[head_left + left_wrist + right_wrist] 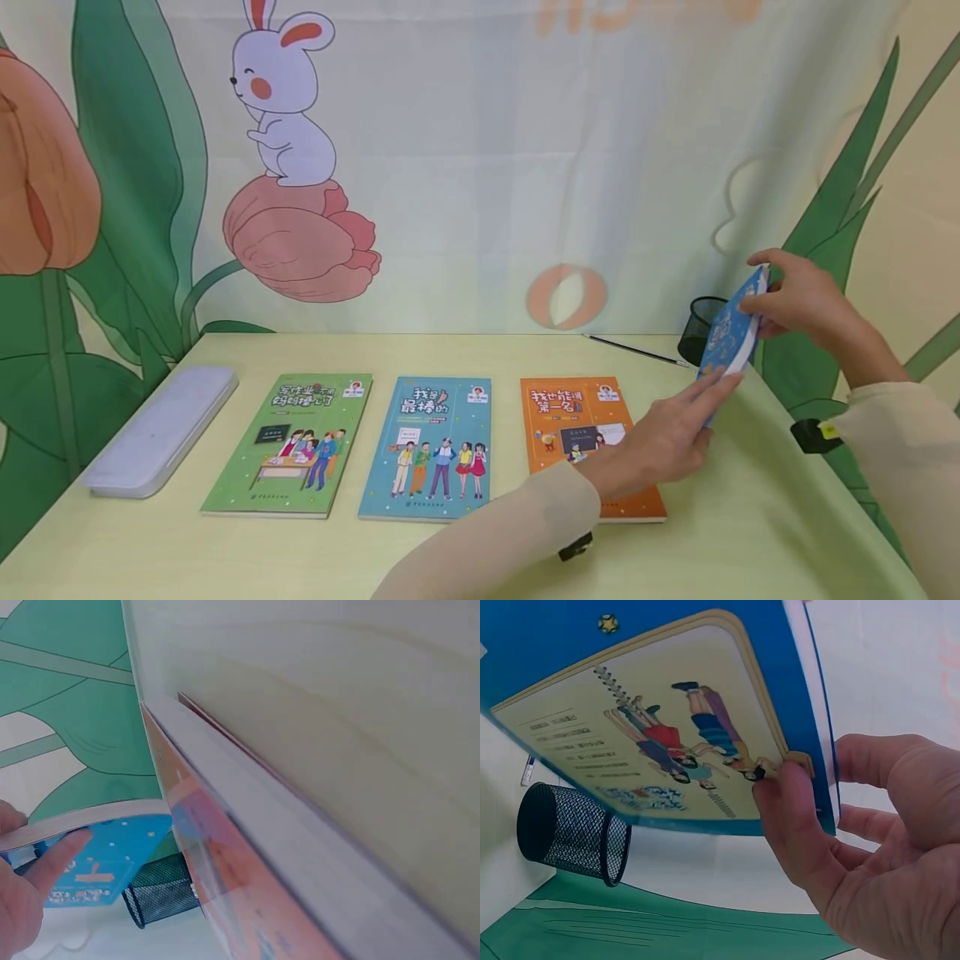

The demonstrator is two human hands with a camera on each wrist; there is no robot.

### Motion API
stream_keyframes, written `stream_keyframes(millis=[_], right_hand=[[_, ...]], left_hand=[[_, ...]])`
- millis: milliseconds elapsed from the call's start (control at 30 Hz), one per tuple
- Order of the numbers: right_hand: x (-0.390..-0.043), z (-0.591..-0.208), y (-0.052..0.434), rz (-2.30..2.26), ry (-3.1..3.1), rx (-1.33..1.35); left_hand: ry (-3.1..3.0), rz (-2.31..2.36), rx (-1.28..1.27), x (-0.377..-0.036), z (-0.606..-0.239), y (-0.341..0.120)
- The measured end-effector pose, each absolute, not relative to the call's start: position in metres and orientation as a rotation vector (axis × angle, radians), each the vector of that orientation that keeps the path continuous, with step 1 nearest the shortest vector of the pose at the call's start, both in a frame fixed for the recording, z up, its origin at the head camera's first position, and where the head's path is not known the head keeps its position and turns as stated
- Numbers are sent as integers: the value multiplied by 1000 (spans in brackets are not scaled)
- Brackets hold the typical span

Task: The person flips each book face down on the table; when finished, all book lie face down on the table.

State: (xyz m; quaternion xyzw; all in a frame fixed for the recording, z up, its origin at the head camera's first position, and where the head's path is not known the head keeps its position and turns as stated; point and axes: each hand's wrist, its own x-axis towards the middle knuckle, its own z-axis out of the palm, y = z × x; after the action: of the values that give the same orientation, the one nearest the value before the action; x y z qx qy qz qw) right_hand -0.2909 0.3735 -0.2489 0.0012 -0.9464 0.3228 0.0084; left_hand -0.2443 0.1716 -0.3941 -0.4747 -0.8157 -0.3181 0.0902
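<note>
At the right of the head view, both hands hold a thin blue book (pixel 731 329), tilted up off the table. My right hand (pixel 806 304) grips its upper end. In the right wrist view, fingers of the right hand (pixel 885 840) lie on both sides of the book (pixel 547 645), whose illustrated cover faces that camera. My left hand (pixel 667 437) pinches the lower end, above the orange book (pixel 540 425), which the forearm partly covers. In the left wrist view, the left hand (pixel 22 900) has a finger along the blue cover (pixel 142 844).
A teal book (pixel 427 450) and a green book (pixel 288 450) lie flat, left of the orange one. A white case (pixel 165 429) sits at the far left. Behind the blue book stands a black mesh cup (pixel 697 325), with a pencil (pixel 637 349) lying beside it. A printed curtain (pixel 450 167) hangs behind the table.
</note>
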Motion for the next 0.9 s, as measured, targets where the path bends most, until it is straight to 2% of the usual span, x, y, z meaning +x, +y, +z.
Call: stream_keyframes(millis=[233, 667, 900], right_hand=[[-291, -250, 372, 903, -2951, 31], [-289, -245, 364, 848, -2905, -6], [-289, -248, 366, 1075, -2839, 17]], left_hand=[[-2352, -1136, -1438, -247, -399, 166], [-2162, -1140, -1333, -251, -400, 167], [-2157, -1267, -1284, -250, -396, 164]])
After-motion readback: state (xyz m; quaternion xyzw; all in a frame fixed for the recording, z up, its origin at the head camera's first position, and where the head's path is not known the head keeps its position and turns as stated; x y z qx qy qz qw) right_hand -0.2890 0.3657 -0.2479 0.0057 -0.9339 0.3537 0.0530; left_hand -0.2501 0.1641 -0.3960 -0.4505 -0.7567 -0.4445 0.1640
